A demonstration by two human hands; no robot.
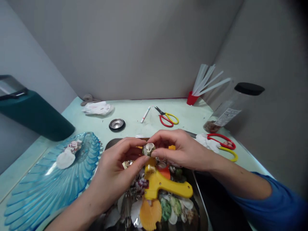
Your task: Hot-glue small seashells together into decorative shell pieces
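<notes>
Between my two hands is a small spiral seashell (148,148) with a pale opening and darker greenish sides. My left hand (114,168) pinches it from the left with thumb and forefinger. On the other side, the thumb and fingertips of my right hand (184,150) press on it. Directly below lies a yellow hot glue gun (168,186), its handle pointing right, on top of a metal tray (204,202) of mixed seashells. An orange scallop shell (150,215) and green-patterned shells (166,208) show near the tray's front.
Left stand a blue scallop-shaped dish (55,189) holding a few shells and a tall teal bottle (36,112). Behind are a round lid (117,124), a marker (145,115) and scissors (167,118). Right are more scissors (222,141), a clear jar (227,110) and glue sticks (204,80).
</notes>
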